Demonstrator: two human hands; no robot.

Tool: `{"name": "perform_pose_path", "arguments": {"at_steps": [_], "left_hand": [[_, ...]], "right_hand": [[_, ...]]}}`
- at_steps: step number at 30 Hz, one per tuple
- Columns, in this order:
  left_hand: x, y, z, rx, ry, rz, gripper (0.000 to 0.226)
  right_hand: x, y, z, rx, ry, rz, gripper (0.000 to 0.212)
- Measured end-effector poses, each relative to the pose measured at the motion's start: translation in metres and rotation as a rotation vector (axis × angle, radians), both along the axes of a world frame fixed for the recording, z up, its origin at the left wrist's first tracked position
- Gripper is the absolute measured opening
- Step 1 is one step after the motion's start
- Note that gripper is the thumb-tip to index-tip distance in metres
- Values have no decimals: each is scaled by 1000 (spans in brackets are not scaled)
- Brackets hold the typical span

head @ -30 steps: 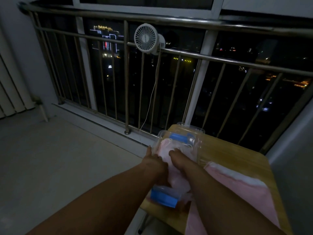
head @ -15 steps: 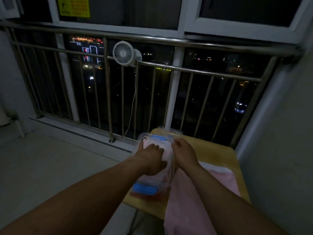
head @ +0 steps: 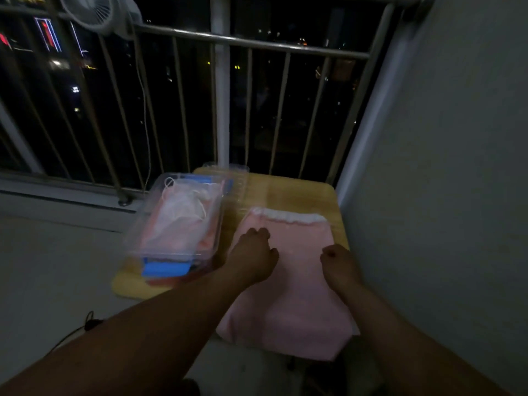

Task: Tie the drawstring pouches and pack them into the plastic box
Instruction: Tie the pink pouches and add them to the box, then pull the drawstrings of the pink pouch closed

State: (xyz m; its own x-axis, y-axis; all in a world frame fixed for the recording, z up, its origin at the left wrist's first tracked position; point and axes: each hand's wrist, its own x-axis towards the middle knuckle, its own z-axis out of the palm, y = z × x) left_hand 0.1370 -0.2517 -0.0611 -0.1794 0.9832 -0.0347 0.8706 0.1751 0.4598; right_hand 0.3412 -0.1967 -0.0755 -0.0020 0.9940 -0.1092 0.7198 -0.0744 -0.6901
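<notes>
Clear plastic box (head: 174, 221) with blue latches sits on a small wooden table (head: 300, 192); pink pouches (head: 183, 212) with white cords are inside. A flat pink fabric drawstring pouch (head: 288, 295) lies just right of the box. Left hand (head: 251, 252) and right hand (head: 340, 264) rest on it, fingers curled. Cannot tell whether they grip the cloth.

Wooden table (head: 288, 192) bears plastic box (head: 171, 255), pink pouch (head: 294, 295).

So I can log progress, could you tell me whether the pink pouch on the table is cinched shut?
Not cinched: the pink pouch lies flat on the table, its white-banded mouth spread full width, ungathered.
</notes>
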Motion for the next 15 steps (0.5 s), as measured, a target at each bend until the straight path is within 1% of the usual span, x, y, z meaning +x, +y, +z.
{"name": "perform_pose_path", "arguments": {"at_steps": [2,4,7,9,11,13,15], "left_hand": [[-5,10,-12,-100,-4,88,58],[-9,20,-21,-166,10,129,55],[-19,40,-34,-162,-6,208,58],[-28,61,-50,-110,-50,219,58],[-33,75,-54,-98,-66,242,56],[-32,76,-40,-101,-94,313,60],[-31,79,-33,-106,-153,393,59]], "right_hand": [[8,13,-4,-26,-11,-5,42],[10,27,-7,-50,-18,-3,48],[8,49,-11,-66,-43,10,42],[7,61,-10,-57,-46,-20,42],[4,72,-8,-48,-61,-19,37],[1,80,-6,-58,-70,28,33],[-3,87,-2,-82,-51,46,33]]}}
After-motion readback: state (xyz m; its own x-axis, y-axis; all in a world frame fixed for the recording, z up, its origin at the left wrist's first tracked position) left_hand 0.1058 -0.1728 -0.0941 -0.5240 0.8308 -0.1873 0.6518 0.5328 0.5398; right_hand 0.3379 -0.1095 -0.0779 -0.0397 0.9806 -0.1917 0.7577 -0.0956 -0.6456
